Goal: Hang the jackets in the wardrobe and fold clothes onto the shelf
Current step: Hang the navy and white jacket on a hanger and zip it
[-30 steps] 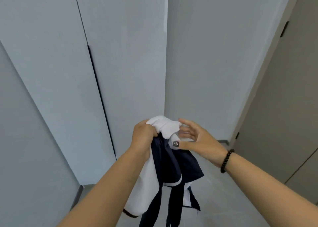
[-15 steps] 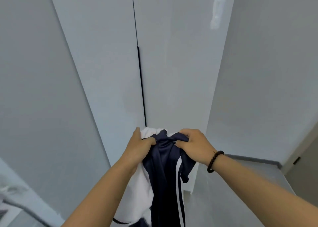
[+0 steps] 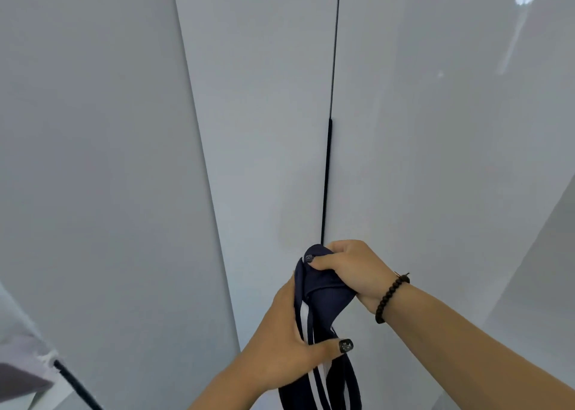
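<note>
A navy jacket with white stripes hangs bunched between both hands, right in front of the closed pale grey wardrobe doors. My right hand, with a dark bead bracelet on its wrist, grips the top of the bundle. Lower down, my left hand clamps the striped fabric, thumb across the front. The rest of the jacket drops out of view at the bottom edge. The black handle strip in the gap between two doors ends just above my right hand.
Glossy closed door panels fill the view left and right. At the bottom left corner lie blurred light and dark fabric and a black rod. A grey wall surface shows at the right edge.
The view has swung left and closer to the doors. My right hand moved to the top of the bundle, my left hand slid lower, and the white garment is out of sight.
</note>
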Tool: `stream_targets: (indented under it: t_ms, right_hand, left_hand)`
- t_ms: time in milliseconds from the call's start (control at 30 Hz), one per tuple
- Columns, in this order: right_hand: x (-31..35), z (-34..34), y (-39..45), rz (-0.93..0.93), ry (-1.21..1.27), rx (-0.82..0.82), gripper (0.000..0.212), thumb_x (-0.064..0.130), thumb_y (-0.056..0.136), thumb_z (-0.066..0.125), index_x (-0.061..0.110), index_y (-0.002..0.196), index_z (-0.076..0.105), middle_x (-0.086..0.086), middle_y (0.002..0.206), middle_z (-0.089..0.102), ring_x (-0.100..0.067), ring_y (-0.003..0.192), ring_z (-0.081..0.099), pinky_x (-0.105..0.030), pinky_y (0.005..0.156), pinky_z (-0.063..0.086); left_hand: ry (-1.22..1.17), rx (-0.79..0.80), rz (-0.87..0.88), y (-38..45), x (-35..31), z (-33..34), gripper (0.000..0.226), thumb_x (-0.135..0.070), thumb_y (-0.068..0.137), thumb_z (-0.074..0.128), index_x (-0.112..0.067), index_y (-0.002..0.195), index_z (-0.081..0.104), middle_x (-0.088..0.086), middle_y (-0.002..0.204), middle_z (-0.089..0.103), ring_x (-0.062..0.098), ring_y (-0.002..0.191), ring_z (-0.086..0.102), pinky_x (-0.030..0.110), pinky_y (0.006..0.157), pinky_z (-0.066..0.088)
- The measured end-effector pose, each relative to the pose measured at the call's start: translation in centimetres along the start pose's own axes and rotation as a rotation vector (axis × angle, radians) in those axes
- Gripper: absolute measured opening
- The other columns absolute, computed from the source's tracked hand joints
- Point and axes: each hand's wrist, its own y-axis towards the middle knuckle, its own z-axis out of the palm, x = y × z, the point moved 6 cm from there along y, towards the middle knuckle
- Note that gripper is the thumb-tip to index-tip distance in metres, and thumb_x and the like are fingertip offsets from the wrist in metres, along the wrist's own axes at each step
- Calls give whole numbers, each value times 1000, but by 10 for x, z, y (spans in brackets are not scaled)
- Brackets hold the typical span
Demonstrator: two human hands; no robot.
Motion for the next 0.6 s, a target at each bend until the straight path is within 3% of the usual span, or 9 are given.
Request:
stream_targets:
  t_ms: [67, 167, 233, 333, 400, 433, 533, 600]
  right_hand:
    - [-1, 0, 16, 22, 36, 4, 17, 12, 80, 73, 1, 92, 69, -14, 88, 73, -23, 77, 68, -33, 70, 57]
    - [-1, 0, 36, 47, 135, 5, 12, 10, 81, 72, 4, 91, 68, -12, 85, 73, -21, 73, 69, -29, 62, 55]
    - [3, 2, 49, 51, 182, -20, 10, 8, 81, 72, 5, 89, 68, -9, 81, 73, -18, 69, 69, -26, 58, 54]
    - [15, 4, 65, 15, 153, -109, 10, 10, 81, 72, 7, 88, 67, -7, 80, 73, -16, 69, 69, -26, 59, 55]
    - [24, 2, 76, 2, 115, -169, 13, 11, 82, 69, 7, 94, 65, -11, 90, 72, -23, 81, 69, -34, 72, 58]
    - [28, 1, 80, -3, 103, -191, 12, 11, 84, 67, 8, 95, 64, -12, 93, 71, -25, 84, 68, -36, 77, 57]
    - [39, 0, 90, -24, 97, -253, 11, 14, 89, 62, 10, 100, 62, -10, 94, 70, -20, 80, 66, -32, 74, 54]
    - [47, -1, 93, -33, 129, -284, 13, 15, 91, 61, 10, 103, 61, -10, 94, 69, -19, 78, 66, -31, 72, 54]
  left_hand:
    - [-21, -21, 4, 14, 10, -1, 94, -32, 73, 80, -74, 130, 18, -41, 131, 44, -15, 121, 45, -1, 89, 36]
    - [-7, -38, -39, 29, 31, 0, 125, -37, 68, 81, -65, 137, -18, -51, 139, 17, -24, 129, 25, -4, 94, 30]
    - [22, -73, -63, 39, 44, -3, 128, -40, 65, 81, -64, 135, -23, -54, 137, 12, -28, 126, 22, -7, 91, 29]
    - [19, -131, -11, 58, 57, -17, 101, -26, 81, 70, -62, 143, -2, -47, 139, 25, -23, 128, 28, -2, 96, 31]
    - [27, -131, 12, 75, 67, -35, 80, -19, 88, 65, -56, 143, 21, -39, 137, 40, -16, 128, 37, 9, 103, 36]
    - [41, -110, 19, 83, 70, -45, 73, -19, 88, 67, -55, 139, 29, -38, 128, 49, -15, 121, 45, 10, 100, 39]
    - [85, 8, 13, 109, 77, -77, 70, -27, 70, 84, -59, 119, 46, -32, 85, 64, -8, 79, 60, 6, 71, 45]
    - [98, 135, 41, 124, 80, -93, 65, -31, 59, 89, -55, 110, 57, -25, 83, 67, -3, 77, 63, 9, 71, 46]
